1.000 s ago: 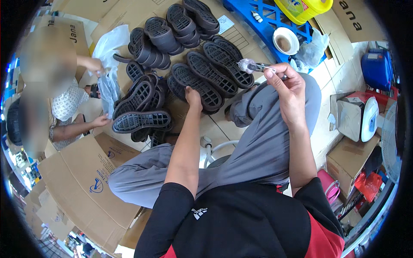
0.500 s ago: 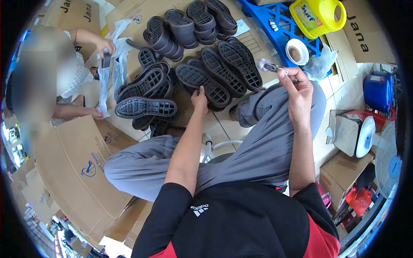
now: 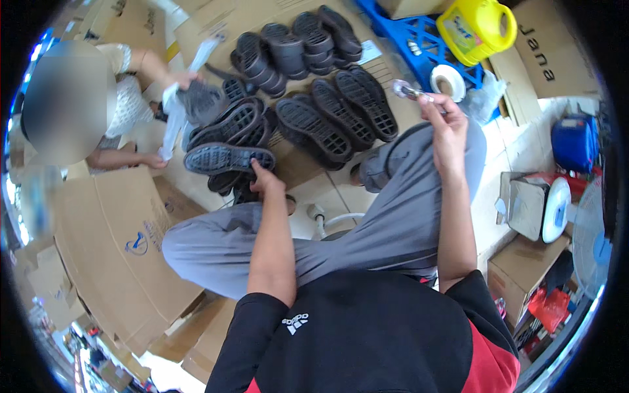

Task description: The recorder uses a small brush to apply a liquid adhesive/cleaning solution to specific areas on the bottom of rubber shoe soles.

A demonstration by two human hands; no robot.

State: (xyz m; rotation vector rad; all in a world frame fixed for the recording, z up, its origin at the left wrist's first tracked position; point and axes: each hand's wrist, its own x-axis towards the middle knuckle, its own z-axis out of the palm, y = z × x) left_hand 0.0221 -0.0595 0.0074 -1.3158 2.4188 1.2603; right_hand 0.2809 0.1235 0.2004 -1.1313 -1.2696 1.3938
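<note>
My left hand (image 3: 267, 181) grips the right end of a dark brown shoe sole (image 3: 226, 158), its thumb on the gridded face. That sole lies on top of a loose pile of similar soles (image 3: 237, 124). My right hand (image 3: 449, 128) is raised above my right knee, fingers closed on a slim brush (image 3: 411, 92) with a pale, tufted tip. Between my hands lies a row of soles (image 3: 314, 128), grid side up. Behind it stands another row of dark soles (image 3: 285, 49) on flattened cardboard (image 3: 229, 19).
At the left, a co-worker's hand (image 3: 187, 80) holds a blurred dark sole (image 3: 202, 103) beside white plastic. A cardboard box (image 3: 111, 255) stands at my left knee. At the far right are a white bowl (image 3: 448, 82), yellow jug (image 3: 475, 33) and blue crate (image 3: 400, 33).
My left hand has moved left from the near row to the sole on the pile and taken hold of it. The co-worker's dark item has swung toward the pile. My right hand still holds the brush.
</note>
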